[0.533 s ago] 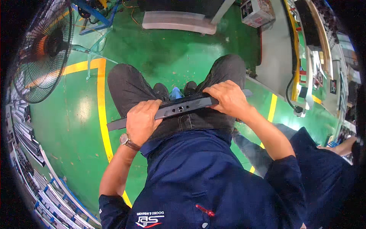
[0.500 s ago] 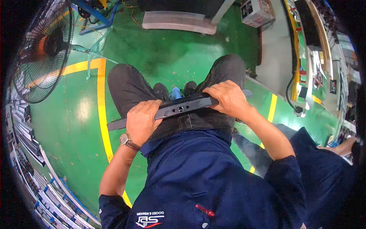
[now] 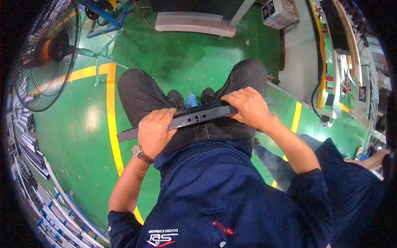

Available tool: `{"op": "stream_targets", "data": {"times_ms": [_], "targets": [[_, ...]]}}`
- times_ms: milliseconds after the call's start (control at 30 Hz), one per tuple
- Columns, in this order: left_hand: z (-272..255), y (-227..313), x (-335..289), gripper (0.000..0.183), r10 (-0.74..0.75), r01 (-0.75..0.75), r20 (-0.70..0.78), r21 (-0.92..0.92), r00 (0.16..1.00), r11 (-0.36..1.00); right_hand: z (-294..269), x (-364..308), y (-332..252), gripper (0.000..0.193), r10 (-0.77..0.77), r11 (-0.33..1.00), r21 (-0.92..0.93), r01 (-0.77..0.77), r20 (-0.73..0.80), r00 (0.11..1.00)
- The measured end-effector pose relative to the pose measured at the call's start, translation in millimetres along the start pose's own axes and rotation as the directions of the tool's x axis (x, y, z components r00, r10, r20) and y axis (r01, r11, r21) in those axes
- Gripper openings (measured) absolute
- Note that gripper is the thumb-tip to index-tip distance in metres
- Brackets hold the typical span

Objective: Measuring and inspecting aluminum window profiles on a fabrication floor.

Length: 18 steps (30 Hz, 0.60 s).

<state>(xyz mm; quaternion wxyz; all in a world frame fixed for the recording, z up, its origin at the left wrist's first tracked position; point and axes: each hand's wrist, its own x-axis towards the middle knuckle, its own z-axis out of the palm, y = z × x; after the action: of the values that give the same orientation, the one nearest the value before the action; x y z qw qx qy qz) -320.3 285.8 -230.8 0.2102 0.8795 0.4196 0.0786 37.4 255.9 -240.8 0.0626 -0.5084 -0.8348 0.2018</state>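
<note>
A dark grey metal profile bar (image 3: pixel 199 119) lies across my lap, its right end a little farther from me than its left. Several dark holes show in its face between my hands. My left hand (image 3: pixel 155 130) wraps over the bar left of its middle, with a watch on that wrist. Toward the right end, my right hand (image 3: pixel 249 107) grips it with the fingers curled over the far edge. Both palms hide parts of the bar. Below it are my thighs in dark trousers (image 3: pixel 138 93).
A black fan (image 3: pixel 47 51) stands at the far left. Long profiles (image 3: pixel 53 206) are stacked on a rack at the near left. To the right are a grey bench (image 3: pixel 300 70) with a carton (image 3: pixel 280 14) and another person in dark blue (image 3: pixel 347 194). Yellow lines mark the green floor (image 3: pixel 82 132).
</note>
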Motion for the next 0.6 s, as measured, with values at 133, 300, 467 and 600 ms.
{"op": "stream_targets", "data": {"times_ms": [133, 300, 467, 600], "targets": [[2.8, 0.2, -2.8, 0.059, 0.006, -0.005, -0.01, 0.014, 1.0, 1.0, -2.9, -1.2, -3.6, 0.066, 0.003, 1.0, -0.02, -0.002, 0.015, 1.0], [4.0, 2.1, -5.9, 0.061, 0.002, -0.002, -0.025, 0.011, 1.0, 1.0, 1.5, -5.0, -4.1, 0.069, -0.005, 1.0, -0.031, 0.005, -0.02, 1.0], [7.5, 1.5, -6.3, 0.063, -0.004, 0.005, -0.043, 0.01, 0.999, 1.0, 2.4, -5.3, -3.3, 0.07, -0.012, 0.999, -0.04, 0.011, -0.031, 0.999], [8.2, 0.9, -6.6, 0.068, -0.005, 0.005, -0.054, 0.005, 0.999, 1.0, -0.8, -4.2, -4.5, 0.069, 0.0, 0.999, -0.04, 0.0, 0.002, 1.0]]}}
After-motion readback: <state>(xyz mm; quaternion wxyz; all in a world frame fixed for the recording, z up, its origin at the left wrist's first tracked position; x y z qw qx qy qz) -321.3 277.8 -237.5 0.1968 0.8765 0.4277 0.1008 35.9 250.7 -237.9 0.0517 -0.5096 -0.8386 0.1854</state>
